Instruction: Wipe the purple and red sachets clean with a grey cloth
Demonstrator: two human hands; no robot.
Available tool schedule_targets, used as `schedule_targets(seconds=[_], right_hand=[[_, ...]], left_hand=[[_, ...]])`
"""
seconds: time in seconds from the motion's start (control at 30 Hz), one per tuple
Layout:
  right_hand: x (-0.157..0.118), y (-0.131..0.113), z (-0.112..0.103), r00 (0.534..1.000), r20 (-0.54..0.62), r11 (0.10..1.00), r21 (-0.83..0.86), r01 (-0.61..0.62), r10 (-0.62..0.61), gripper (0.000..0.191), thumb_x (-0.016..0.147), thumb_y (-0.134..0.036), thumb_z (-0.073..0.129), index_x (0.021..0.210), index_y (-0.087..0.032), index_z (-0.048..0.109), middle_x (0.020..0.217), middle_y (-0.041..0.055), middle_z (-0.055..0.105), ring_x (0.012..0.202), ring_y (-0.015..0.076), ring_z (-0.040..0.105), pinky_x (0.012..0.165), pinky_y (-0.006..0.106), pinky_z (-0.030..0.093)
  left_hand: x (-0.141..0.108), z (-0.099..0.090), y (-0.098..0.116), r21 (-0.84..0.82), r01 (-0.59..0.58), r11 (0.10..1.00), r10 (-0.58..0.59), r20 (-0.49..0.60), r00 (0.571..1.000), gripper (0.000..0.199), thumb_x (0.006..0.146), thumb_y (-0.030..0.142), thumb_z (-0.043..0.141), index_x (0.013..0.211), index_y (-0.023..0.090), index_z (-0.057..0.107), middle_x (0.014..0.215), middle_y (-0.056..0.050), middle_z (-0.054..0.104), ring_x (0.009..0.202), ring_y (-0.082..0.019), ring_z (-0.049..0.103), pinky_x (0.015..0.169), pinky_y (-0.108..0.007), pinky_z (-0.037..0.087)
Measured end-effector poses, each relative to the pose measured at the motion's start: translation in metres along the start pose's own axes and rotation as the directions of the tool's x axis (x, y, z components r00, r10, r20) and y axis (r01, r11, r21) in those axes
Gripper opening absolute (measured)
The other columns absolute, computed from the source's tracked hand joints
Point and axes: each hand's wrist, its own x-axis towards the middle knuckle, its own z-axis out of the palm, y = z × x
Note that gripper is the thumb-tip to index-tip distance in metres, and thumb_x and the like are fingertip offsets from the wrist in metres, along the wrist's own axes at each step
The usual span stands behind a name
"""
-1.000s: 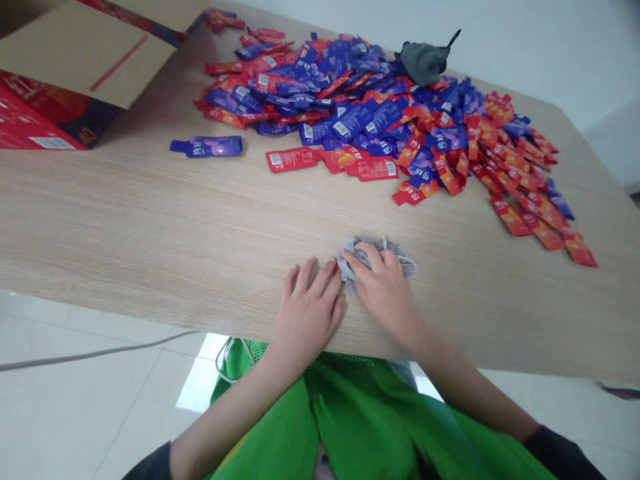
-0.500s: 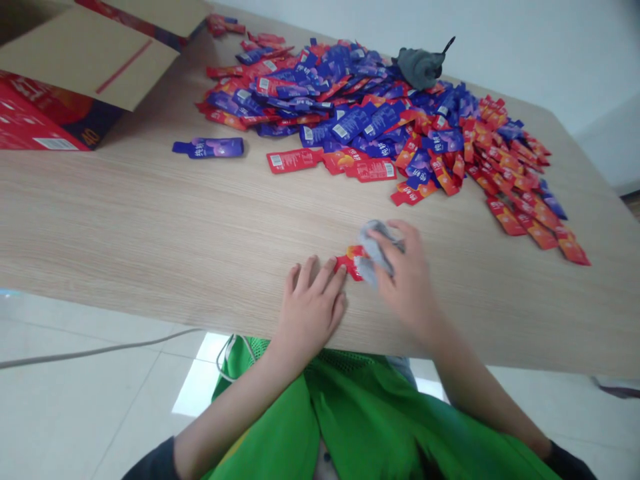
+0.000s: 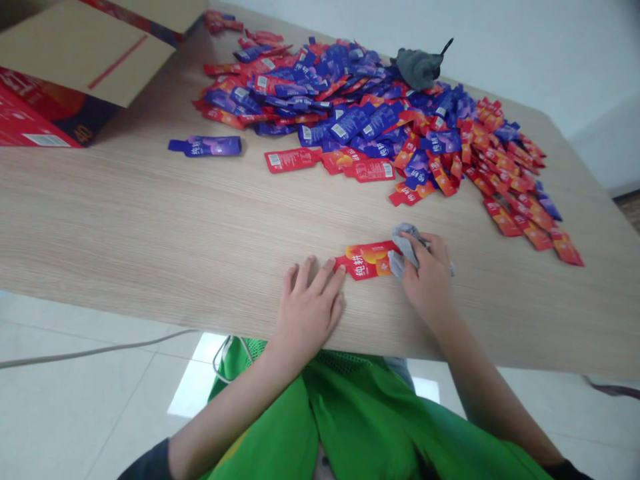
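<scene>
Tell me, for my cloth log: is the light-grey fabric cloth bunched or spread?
Bunched: the light-grey fabric cloth shows crumpled folds in the right hand.

One left hand, one right hand: two in all. Grey cloth: one. Red pouch at fingertips: one. Blue pouch lying apart: one. Pile: dozens of red and blue pouches, overlapping, exact count impossible. Dark bundle: one. Box: one. Flaps showing: two. Table: one. Sleeves: two.
</scene>
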Motion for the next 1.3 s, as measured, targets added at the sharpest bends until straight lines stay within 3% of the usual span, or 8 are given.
schedule_targets(seconds=[0.07,0.13,0.23,0.6,0.77,0.93,1.2,1.3], right_hand=[[0.000,-0.025,0.000,0.999,-0.010,0.998,0.049,0.051,-0.051,0.053,0.090,-0.014,0.046,0.143,-0.019,0.051,0.123,0.0147,0.055,0.111,0.0284,0.052,0.098,0.048,0.046],[-0.002,-0.051,0.005,0.980,0.129,0.988,0.060,0.145,-0.152,0.061,0.089,-0.011,0.046,0.150,-0.018,0.042,0.126,0.0151,0.057,0.109,0.0284,0.052,0.096,0.047,0.046],[-0.005,-0.072,0.014,0.932,0.289,0.972,-0.025,0.235,-0.218,0.056,0.089,-0.011,0.047,0.143,-0.020,0.053,0.130,0.0152,0.057,0.102,0.0285,0.052,0.092,0.047,0.045],[-0.009,-0.006,0.003,0.977,0.211,0.983,-0.177,0.051,-0.013,0.060,0.083,-0.008,0.046,0.139,-0.022,0.058,0.127,0.0154,0.052,0.102,0.0301,0.051,0.091,0.051,0.047],[-0.009,-0.023,-0.005,0.991,0.131,0.998,-0.056,0.023,-0.015,0.052,0.088,-0.012,0.046,0.137,-0.022,0.059,0.121,0.0135,0.053,0.105,0.0285,0.052,0.094,0.048,0.047],[-0.027,-0.056,0.000,0.937,0.287,0.974,-0.048,0.222,-0.199,0.063,0.083,-0.005,0.046,0.142,-0.022,0.055,0.128,0.0149,0.053,0.108,0.0295,0.050,0.094,0.047,0.044],[-0.023,-0.002,-0.013,0.961,0.277,0.969,-0.233,0.077,-0.010,0.062,0.081,-0.007,0.043,0.140,-0.021,0.059,0.123,0.0159,0.055,0.099,0.0310,0.050,0.084,0.049,0.046],[-0.020,-0.004,-0.021,0.980,0.201,0.978,-0.201,0.049,-0.008,0.062,0.080,-0.007,0.043,0.138,-0.022,0.060,0.117,0.0147,0.056,0.096,0.0303,0.050,0.083,0.048,0.047]], left_hand=[[0.000,-0.001,0.000,0.003,-0.005,1.000,0.005,-0.007,1.000,0.045,0.100,0.034,0.042,0.142,0.024,0.055,0.151,-0.003,0.053,0.138,-0.038,0.044,0.111,-0.059,0.036],[0.000,-0.001,0.000,0.011,-0.009,1.000,0.009,-0.014,1.000,0.043,0.100,0.034,0.042,0.139,0.024,0.057,0.149,-0.004,0.055,0.138,-0.038,0.044,0.111,-0.059,0.036],[0.000,-0.002,0.001,0.022,-0.012,1.000,0.013,-0.014,1.000,0.040,0.100,0.033,0.044,0.134,0.023,0.061,0.147,-0.005,0.058,0.138,-0.038,0.045,0.111,-0.059,0.036],[0.000,-0.001,0.000,0.008,-0.010,1.000,0.010,-0.023,1.000,0.045,0.100,0.033,0.044,0.142,0.026,0.056,0.150,-0.004,0.054,0.137,-0.038,0.045,0.110,-0.060,0.036],[0.000,-0.002,0.000,0.027,-0.019,0.999,0.019,-0.008,1.000,0.044,0.100,0.033,0.043,0.142,0.025,0.055,0.151,-0.004,0.054,0.137,-0.038,0.045,0.109,-0.059,0.037],[0.001,-0.002,0.003,0.042,-0.017,0.999,0.017,-0.010,1.000,0.045,0.100,0.031,0.041,0.142,0.023,0.055,0.152,-0.003,0.052,0.138,-0.039,0.043,0.109,-0.060,0.036],[0.004,-0.001,0.002,0.027,-0.005,1.000,0.005,-0.001,1.000,0.045,0.097,0.026,0.045,0.141,0.024,0.056,0.150,-0.003,0.054,0.136,-0.040,0.044,0.107,-0.061,0.037],[0.005,-0.003,0.003,0.033,-0.008,0.999,0.008,0.009,1.000,0.045,0.096,0.023,0.046,0.140,0.024,0.057,0.149,-0.005,0.055,0.135,-0.040,0.044,0.105,-0.061,0.038]])
